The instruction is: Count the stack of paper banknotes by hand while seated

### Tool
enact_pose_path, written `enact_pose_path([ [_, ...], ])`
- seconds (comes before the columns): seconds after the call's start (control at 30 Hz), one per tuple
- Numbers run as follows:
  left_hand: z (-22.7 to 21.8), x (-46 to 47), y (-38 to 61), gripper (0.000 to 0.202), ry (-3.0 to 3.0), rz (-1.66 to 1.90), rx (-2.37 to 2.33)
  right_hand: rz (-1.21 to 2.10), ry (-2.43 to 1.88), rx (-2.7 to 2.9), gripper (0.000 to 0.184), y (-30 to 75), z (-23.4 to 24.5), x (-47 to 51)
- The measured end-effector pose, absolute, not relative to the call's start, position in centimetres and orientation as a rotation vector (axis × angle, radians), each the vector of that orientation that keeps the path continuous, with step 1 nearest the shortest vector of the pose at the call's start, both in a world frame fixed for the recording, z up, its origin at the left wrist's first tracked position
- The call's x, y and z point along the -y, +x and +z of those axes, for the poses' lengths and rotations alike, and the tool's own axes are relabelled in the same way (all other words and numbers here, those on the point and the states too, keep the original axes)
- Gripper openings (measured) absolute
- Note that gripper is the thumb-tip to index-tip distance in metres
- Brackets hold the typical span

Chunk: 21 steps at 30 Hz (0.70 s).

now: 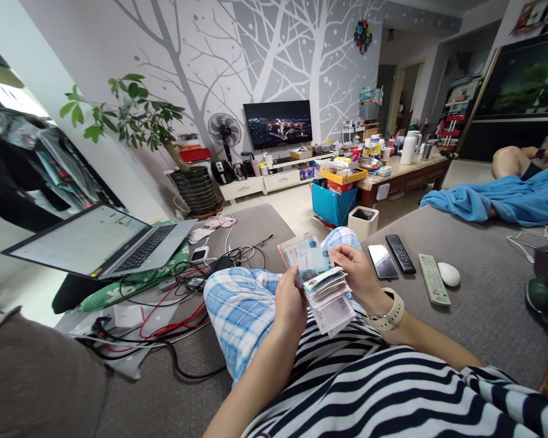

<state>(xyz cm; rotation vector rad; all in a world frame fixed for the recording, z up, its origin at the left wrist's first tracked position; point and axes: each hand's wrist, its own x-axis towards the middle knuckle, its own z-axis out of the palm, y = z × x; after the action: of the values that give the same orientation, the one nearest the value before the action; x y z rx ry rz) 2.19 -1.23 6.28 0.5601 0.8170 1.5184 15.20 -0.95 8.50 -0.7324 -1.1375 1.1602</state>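
Observation:
A bundle of banknotes [318,261] is spread between my two hands above my lap. My left hand [291,301] grips the bundle along its left side, fingers wrapped under it. With thumb and fingers closed, my right hand [357,267] pinches the upper right edge of a bluish note. Several folded notes [325,287] bulge below, and paler notes [335,316] hang toward my striped shirt. A pinkish note sticks out at the top left. My right wrist wears a watch [389,311] with a cream band. Parts of my fingers are hidden behind the notes.
Right of me on the grey sofa lie a phone [383,261], a black remote [400,253], a pale remote [434,280] and a white mouse [449,274]. An open laptop [139,243] and tangled cables [178,325] sit left. Another person's legs [511,164] show at right beside a blue blanket [479,194].

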Motion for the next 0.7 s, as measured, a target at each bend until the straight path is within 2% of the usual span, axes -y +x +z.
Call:
enact_pose_path([
  [0.7,6.91,1.48,2.28,0.028,0.600,1.517,-0.772,1.107,-0.733,1.161,0.029,15.16,8.63,0.92],
])
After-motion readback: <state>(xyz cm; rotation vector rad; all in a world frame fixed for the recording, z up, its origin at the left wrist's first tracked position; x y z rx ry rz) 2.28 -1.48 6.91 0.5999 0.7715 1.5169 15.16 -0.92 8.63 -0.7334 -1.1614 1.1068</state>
